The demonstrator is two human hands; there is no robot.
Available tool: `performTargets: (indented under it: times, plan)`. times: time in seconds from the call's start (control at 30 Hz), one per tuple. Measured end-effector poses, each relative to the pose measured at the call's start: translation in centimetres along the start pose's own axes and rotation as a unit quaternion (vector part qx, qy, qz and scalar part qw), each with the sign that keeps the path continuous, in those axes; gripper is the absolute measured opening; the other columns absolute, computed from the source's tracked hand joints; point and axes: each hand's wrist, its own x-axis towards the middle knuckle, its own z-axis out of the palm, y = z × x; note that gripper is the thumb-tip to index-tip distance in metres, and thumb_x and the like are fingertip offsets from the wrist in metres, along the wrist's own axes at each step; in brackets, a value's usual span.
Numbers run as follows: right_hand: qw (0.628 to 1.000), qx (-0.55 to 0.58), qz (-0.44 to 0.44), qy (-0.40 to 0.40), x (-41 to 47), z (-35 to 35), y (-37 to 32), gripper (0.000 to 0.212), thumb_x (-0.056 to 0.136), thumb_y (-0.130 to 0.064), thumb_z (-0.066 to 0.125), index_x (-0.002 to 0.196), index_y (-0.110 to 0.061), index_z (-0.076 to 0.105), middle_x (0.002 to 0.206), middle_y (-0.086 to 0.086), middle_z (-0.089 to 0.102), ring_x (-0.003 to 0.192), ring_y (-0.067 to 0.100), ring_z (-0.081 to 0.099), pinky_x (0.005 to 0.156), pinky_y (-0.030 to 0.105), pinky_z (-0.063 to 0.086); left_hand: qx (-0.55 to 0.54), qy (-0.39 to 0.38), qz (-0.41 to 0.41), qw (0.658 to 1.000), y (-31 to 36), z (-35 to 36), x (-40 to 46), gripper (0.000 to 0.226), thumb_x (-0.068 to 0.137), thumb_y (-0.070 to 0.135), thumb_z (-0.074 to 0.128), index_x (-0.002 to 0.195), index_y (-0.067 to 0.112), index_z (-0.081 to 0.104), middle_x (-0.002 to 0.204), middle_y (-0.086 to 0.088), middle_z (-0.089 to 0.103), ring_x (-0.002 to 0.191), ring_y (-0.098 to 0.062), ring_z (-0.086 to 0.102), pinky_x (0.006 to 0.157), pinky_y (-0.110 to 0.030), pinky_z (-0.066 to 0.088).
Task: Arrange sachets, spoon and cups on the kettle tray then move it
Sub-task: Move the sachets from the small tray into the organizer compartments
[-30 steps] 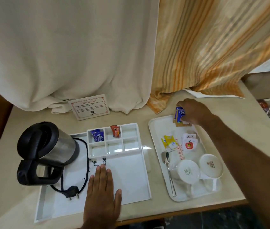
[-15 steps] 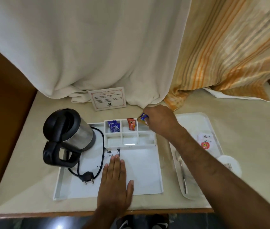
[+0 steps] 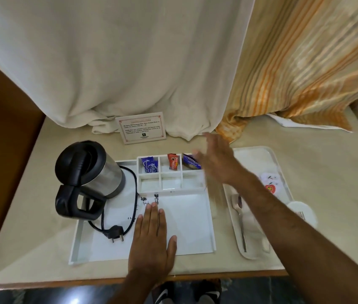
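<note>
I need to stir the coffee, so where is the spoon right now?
In the head view the spoon lies on the small tray on the right, beside the kettle tray, just left of the right forearm.

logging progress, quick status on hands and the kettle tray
Left hand flat, open on kettle tray. Right hand open, empty, blurred above tea sachet in back right compartment. Spoon not yet moved from side tray. Nothing blocking.
</note>
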Motion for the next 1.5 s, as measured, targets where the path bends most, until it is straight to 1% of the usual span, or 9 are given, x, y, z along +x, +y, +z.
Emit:
performTargets:
  times: [0.07,0.13,0.23,0.53,0.77,0.93,1.13,1.27,1.5]
  plan:
    - [0.999,-0.008,0.031,-0.019,-0.2,-2.4,2.9,0.054,0.094,-0.05,0.039,0.141,-0.025,0.031,0.138,0.008,0.048,0.122,0.031,0.041,0.1,0.047,0.037,-0.001,0.0,-0.005,1.0,0.0,0.1,0.0,0.076,0.095,0.054,0.018,0.152,0.005,0.007,0.162,-0.017,-0.001,0.149,-0.029,-0.005,0.116,-0.047,0.01]
    - [0.973,-0.171,0.062,-0.143,-0.9,-4.7,5.7,0.052,0.09,-0.032,0.052,0.14,-0.028,0.038,0.138,0.006,0.05,0.122,0.031,0.044,0.099,0.045,0.04,0.002,-0.003,-0.008,1.0,0.0,0.2,0.1,0.077,0.094,0.054,0.018,0.152,0.006,0.005,0.162,-0.017,-0.003,0.149,-0.029,-0.006,0.116,-0.047,0.009]
    - [0.941,-0.179,0.084,-0.275,-2.0,-5.6,7.3,0.065,0.079,-0.014,0.068,0.138,-0.028,0.044,0.127,0.005,0.047,0.114,0.026,0.051,0.094,0.04,0.046,0.009,-0.006,-0.009,1.0,-0.1,0.2,0.0,0.077,0.094,0.053,0.021,0.152,0.005,0.005,0.162,-0.017,-0.003,0.149,-0.029,-0.007,0.117,-0.047,0.009]
    - [0.941,-0.164,0.089,-0.283,-1.7,-4.8,6.8,0.028,0.076,-0.016,0.076,0.103,-0.016,0.068,0.107,0.004,0.066,0.099,0.02,0.062,0.084,0.035,0.053,0.01,-0.009,-0.013,1.0,0.0,0.2,0.1,0.078,0.094,0.054,0.023,0.152,0.006,0.004,0.162,-0.016,-0.005,0.149,-0.028,-0.009,0.117,-0.045,0.007]
    - [0.952,-0.203,0.087,-0.214,-2.3,-6.5,5.7,0.011,0.076,-0.02,0.072,0.079,-0.024,0.062,0.091,-0.003,0.065,0.089,0.019,0.061,0.072,0.032,0.051,0.004,-0.011,-0.008,1.0,0.0,0.0,0.0,0.077,0.095,0.054,0.021,0.152,0.006,0.002,0.161,-0.015,-0.008,0.149,-0.028,-0.011,0.117,-0.047,0.004]
    - [0.999,-0.016,-0.026,-0.036,-2.6,-7.1,-2.3,0.013,0.07,-0.027,0.076,0.069,-0.028,0.062,0.063,-0.012,0.057,0.062,0.004,0.051,0.055,0.025,0.036,0.007,-0.015,-0.009,1.0,0.1,-0.3,0.0,0.077,0.095,0.054,0.019,0.152,0.006,0.0,0.161,-0.017,-0.008,0.148,-0.029,-0.013,0.12,-0.051,0.008]
    - [0.991,-0.062,-0.101,-0.056,-0.8,1.9,-11.8,0.008,0.083,-0.025,0.063,0.088,-0.026,0.069,0.088,-0.001,0.069,0.086,0.022,0.061,0.067,0.031,0.046,0.001,-0.012,-0.003,1.0,0.3,-0.8,0.1,0.076,0.095,0.051,0.024,0.152,0.002,0.008,0.161,-0.02,-0.001,0.149,-0.032,-0.008,0.118,-0.052,0.01]
    - [0.976,-0.153,-0.126,-0.089,0.0,5.7,-12.6,0.01,0.083,-0.016,0.061,0.087,-0.021,0.068,0.086,0.008,0.067,0.087,0.029,0.062,0.061,0.03,0.039,-0.006,-0.005,-0.004,1.0,0.4,-1.0,0.0,0.075,0.095,0.049,0.026,0.15,-0.001,0.018,0.16,-0.022,0.009,0.148,-0.035,0.005,0.115,-0.057,0.021]
    - [0.985,-0.09,-0.146,-0.02,-0.9,6.4,-11.9,0.031,0.084,-0.019,0.065,0.113,-0.01,0.058,0.113,0.009,0.052,0.09,0.029,0.06,0.062,0.033,0.042,0.008,-0.004,-0.007,1.0,0.4,-1.0,0.0,0.075,0.096,0.05,0.024,0.151,0.001,0.011,0.161,-0.019,0.002,0.148,-0.034,-0.001,0.117,-0.055,0.018]
